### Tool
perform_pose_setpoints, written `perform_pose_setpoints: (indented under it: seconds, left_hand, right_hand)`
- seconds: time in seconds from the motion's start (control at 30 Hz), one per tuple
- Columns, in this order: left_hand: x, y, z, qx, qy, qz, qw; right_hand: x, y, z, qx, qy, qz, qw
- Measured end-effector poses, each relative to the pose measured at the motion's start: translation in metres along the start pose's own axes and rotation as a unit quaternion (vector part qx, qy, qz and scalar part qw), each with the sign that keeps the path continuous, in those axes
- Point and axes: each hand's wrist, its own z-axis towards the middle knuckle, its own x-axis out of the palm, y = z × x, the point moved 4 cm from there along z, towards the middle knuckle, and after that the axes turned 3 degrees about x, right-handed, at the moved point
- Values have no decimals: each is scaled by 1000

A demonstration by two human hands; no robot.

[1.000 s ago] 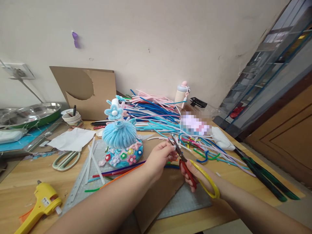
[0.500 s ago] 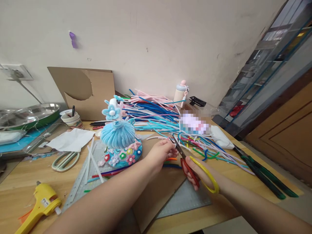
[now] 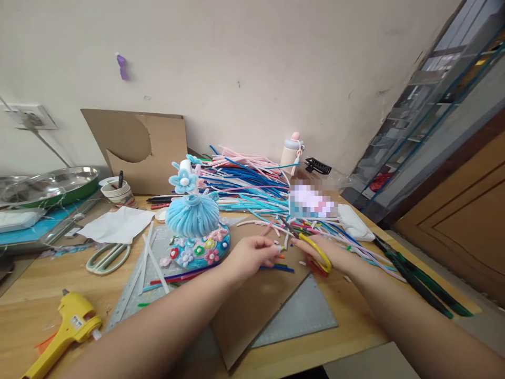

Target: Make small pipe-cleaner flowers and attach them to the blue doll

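My left hand (image 3: 252,255) is pinched around a small whitish piece (image 3: 279,247) at the middle of the table, above a brown cardboard sheet (image 3: 252,316). To its right, my right hand (image 3: 321,252) is closed on scissors with yellow and red handles (image 3: 321,258), their dark blades pointing up and left toward loose stems. The two hands are apart. Left of my left hand stands a light blue fuzzy craft piece (image 3: 192,216) on a round base covered in colourful small flowers (image 3: 199,250). A pink stem (image 3: 267,227) lies just beyond my left hand.
A pile of coloured fuzzy stems (image 3: 244,179) spans the back. A yellow glue gun (image 3: 74,321) and pale green-handled scissors (image 3: 108,258) lie left. Large green-handled shears (image 3: 426,279) lie right. A bottle (image 3: 291,152) stands by the wall.
The scissors have dropped and turned, with their handles now nearer the table and their blades away from my left hand. My left hand has moved slightly down and left.
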Motion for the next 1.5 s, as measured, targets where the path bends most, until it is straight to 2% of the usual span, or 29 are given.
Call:
perform_pose_setpoints:
  seconds: [0.07,0.17,0.27,0.33,0.4,0.5,0.57,0.63,0.7,0.73,0.8,0.9,0.97,1.17,1.5]
  left_hand:
    - [-11,-2,-34,23,35,127,991]
    - [-37,1,-86,11,11,193,981]
    - [-70,5,-132,5,-70,255,964]
    - [-93,8,-157,2,-129,322,938]
    - [-113,10,-179,6,-182,438,881]
    - [-129,14,-199,39,-202,587,783]
    - [-130,16,-205,55,-186,662,724]
    - [-126,20,-206,55,-147,721,674]
    - [-120,22,-205,53,-100,752,649]
    - [-118,23,-205,54,-85,755,648]
    - [-116,23,-204,59,-73,739,667]
    - [-116,21,-205,61,-87,698,708]
    - [-116,22,-204,59,-99,682,722]
    - [-114,28,-200,28,-129,674,727]
    - [-116,32,-208,26,-184,656,732]
  right_hand:
    - [-8,-2,3,8,-5,-44,999]
    - [-10,2,5,18,-22,-106,994]
    - [-9,12,3,29,-62,-162,984]
    - [-9,20,-1,35,-95,-188,977]
    - [-8,31,-8,34,-127,-203,970]
    - [2,57,-26,-6,-174,-191,966]
    - [15,80,-40,-66,-178,-164,968]
    - [31,104,-53,-123,-148,-143,971]
    - [45,125,-63,-159,-122,-138,970]
    - [51,134,-67,-174,-117,-139,968]
    - [61,149,-71,-197,-108,-144,964]
    - [75,160,-70,-222,-93,-142,960]
    - [85,161,-66,-230,-78,-132,961]
    - [112,147,-55,-236,-32,-123,963]
    - [115,142,-52,-251,-18,-107,962]
